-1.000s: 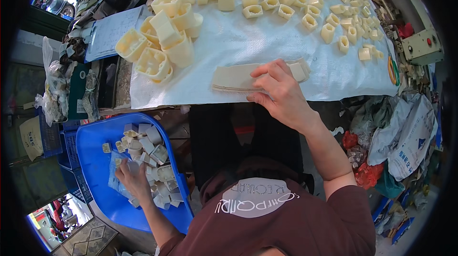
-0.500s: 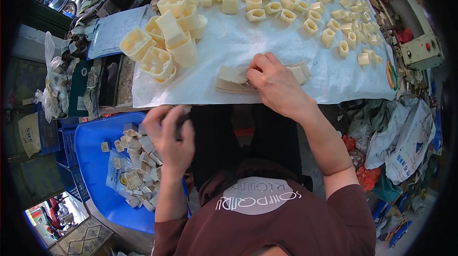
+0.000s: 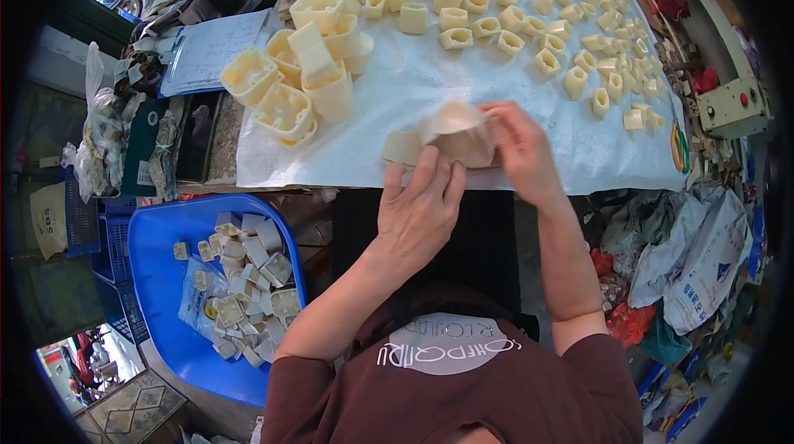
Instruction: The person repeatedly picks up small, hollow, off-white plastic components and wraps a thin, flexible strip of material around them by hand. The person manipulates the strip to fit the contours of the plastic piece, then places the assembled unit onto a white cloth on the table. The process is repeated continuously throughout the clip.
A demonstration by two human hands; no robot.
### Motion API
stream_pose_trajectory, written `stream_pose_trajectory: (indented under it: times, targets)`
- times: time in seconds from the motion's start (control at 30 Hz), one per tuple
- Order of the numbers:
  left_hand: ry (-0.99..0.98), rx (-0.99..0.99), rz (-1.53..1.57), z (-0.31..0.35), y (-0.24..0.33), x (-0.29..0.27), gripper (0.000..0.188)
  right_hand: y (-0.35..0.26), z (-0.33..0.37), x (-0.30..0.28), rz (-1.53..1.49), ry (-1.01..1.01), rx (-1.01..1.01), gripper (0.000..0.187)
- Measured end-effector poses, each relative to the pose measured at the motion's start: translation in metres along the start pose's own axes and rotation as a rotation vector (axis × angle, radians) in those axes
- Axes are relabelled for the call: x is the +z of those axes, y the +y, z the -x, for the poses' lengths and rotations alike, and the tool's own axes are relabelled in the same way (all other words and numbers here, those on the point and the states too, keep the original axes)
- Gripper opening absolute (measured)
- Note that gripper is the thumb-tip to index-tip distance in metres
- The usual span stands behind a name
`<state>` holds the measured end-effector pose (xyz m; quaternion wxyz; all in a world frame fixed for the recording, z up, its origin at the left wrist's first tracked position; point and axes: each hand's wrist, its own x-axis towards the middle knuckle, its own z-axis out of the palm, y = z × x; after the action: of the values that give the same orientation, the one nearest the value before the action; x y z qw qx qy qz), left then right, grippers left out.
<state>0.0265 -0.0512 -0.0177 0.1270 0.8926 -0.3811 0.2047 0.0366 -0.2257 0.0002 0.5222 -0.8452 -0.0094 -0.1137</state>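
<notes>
A beige, paper-like strip point(image 3: 403, 147) lies near the front edge of the white-covered table. Part of it, or another sheet with it, is a raised beige flap point(image 3: 455, 121), blurred by motion. At the flap's right end, my right hand point(image 3: 523, 150) pinches it, with the fingertips partly smeared. My left hand point(image 3: 420, 208) rests its spread fingers on the near edge of the strip. To the left stand large cream hollow plastic parts point(image 3: 331, 101) in a pile. Many small cream hollow pieces point(image 3: 484, 26) cover the far half of the table.
A blue tub point(image 3: 157, 279) with cream and grey pieces stands below left of the table point(image 3: 281, 167). Green-and-orange-handled scissors point(image 3: 680, 149) lie at the right edge. A clipboard with paper point(image 3: 211, 51) sits far left. Plastic bags point(image 3: 695, 270) heap at the right.
My left hand has come from above the tub to the strip. My right hand has shifted right, and the flap now stands raised. The view has shifted slightly.
</notes>
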Motion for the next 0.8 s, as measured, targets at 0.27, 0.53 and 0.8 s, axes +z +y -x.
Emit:
stream_pose_trajectory:
  times: [0.27,0.53,0.8]
  targets:
    - [-0.084,0.050,0.156,-0.009,-0.010,-0.003,0.031,0.044,0.024,-0.103,-0.865,0.658,-0.051,0.020]
    - [-0.047,-0.087,0.432,-0.015,-0.031,-0.028,0.039,0.006,0.041,-0.136,-0.709,0.628,-0.263,0.038]
    - [0.038,-0.174,-0.210,-0.057,-0.140,-0.078,0.058,-0.031,0.048,-0.106,-0.851,0.188,-0.351,0.021]
